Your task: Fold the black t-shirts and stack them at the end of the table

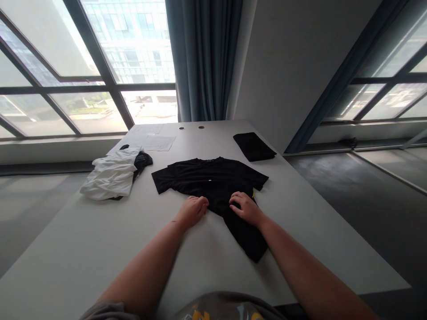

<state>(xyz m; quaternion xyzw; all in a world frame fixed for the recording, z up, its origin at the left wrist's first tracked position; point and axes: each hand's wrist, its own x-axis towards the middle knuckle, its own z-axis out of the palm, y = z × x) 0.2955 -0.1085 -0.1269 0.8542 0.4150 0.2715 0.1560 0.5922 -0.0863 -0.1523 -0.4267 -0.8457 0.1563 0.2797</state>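
Note:
A black T-shirt (207,175) lies on the white table with its collar toward the far end and both short sleeves spread out. Its lower part is bunched in the middle, and one portion trails toward me on the right. My left hand (195,210) is closed on the near left edge of the shirt, fingers curled over the cloth. On the right side of the shirt's body, my right hand (246,208) has bent fingers gathering the fabric; the fold under its palm is hidden. A small yellow detail shows at the shirt's right side.
A folded black garment (254,146) lies at the far right of the table (200,266). White and dark clothes (111,175) are heaped at the left. Behind them are sheets of paper (156,143). A blue curtain (205,62) hangs beyond the far edge.

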